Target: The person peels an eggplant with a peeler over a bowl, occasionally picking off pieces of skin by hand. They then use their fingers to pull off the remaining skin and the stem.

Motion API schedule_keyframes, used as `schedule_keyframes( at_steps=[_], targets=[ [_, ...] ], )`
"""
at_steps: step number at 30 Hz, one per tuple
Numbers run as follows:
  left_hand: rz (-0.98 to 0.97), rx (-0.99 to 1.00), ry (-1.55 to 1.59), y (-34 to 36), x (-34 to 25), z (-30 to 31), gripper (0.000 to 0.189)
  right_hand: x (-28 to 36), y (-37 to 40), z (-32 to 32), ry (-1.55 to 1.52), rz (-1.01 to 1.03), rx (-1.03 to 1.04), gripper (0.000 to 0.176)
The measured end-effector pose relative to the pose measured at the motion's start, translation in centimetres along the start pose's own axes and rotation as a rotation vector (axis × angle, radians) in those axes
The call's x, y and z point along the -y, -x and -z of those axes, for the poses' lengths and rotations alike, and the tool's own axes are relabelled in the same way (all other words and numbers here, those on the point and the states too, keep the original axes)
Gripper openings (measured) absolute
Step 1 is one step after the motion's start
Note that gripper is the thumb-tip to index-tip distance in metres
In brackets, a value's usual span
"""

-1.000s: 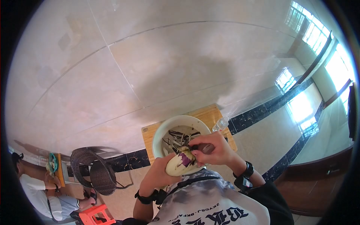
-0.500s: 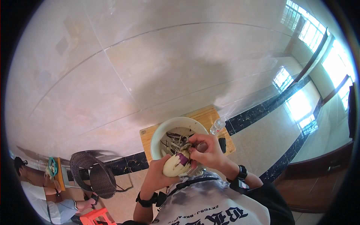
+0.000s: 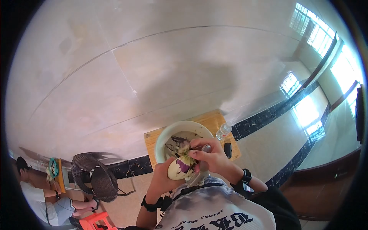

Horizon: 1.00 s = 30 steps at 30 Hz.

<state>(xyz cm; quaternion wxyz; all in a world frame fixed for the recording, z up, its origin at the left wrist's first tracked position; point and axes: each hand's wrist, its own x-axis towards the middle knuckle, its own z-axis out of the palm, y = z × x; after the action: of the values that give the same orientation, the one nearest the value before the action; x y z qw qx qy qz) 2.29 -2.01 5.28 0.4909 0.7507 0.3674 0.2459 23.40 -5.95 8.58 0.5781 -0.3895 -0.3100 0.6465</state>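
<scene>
My left hand [image 3: 163, 179] is wrapped round the lower left side of a mostly peeled eggplant [image 3: 177, 171], pale with a purple patch of skin and a greenish top. The eggplant is tilted over the near rim of a white bowl [image 3: 159, 142]. At the eggplant's upper right, my right hand [image 3: 215, 157] is closed on a metal tool [image 3: 207, 148] with a rounded, shiny end; the rest is hidden by the fingers. Dark and pale peel strips [image 3: 177, 138] lie in the bowl, partly covered by the eggplant top and my right hand.
The bowl stands on a wooden table [image 3: 213, 117] against a tiled wall. A clear bottle [image 3: 223, 131] and a small black object [image 3: 228, 150] are at its right. To the left are a woven chair [image 3: 104, 186], a red stool [image 3: 96, 221] and a seated person [image 3: 36, 199].
My right hand and the metal tool have shifted slightly at the eggplant's top. The eggplant has turned a little, and its greenish top shows more.
</scene>
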Motion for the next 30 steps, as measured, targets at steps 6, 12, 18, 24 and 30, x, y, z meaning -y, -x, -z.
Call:
schedule_keyframes(
  at_steps=[6, 12, 18, 24, 30],
  targets=[
    [-0.002, -0.035, -0.050, 0.0, -1.2, 0.6, 0.050, 0.0, -0.5, -0.4, 0.228, 0.001, 0.016, 0.030],
    [-0.030, -0.085, -0.067, 0.0, -0.6, 0.2, 0.049, -1.1, -0.5, -0.7, 0.237, 0.105, -0.052, 0.033],
    [-0.025, -0.096, -0.081, -0.2, -0.4, 0.1, 0.047, -3.0, -1.1, -0.1, 0.061, 0.050, -0.122, 0.030],
    [-0.018, -0.059, -0.003, -0.3, 0.4, 0.2, 0.048, -1.3, -1.1, -1.1, -0.105, -0.097, -0.143, 0.027],
    [0.035, 0.033, 0.027, -0.2, 0.0, 0.7, 0.048, 2.0, -1.8, 0.9, 0.520, 0.085, 0.166, 0.025]
  ],
)
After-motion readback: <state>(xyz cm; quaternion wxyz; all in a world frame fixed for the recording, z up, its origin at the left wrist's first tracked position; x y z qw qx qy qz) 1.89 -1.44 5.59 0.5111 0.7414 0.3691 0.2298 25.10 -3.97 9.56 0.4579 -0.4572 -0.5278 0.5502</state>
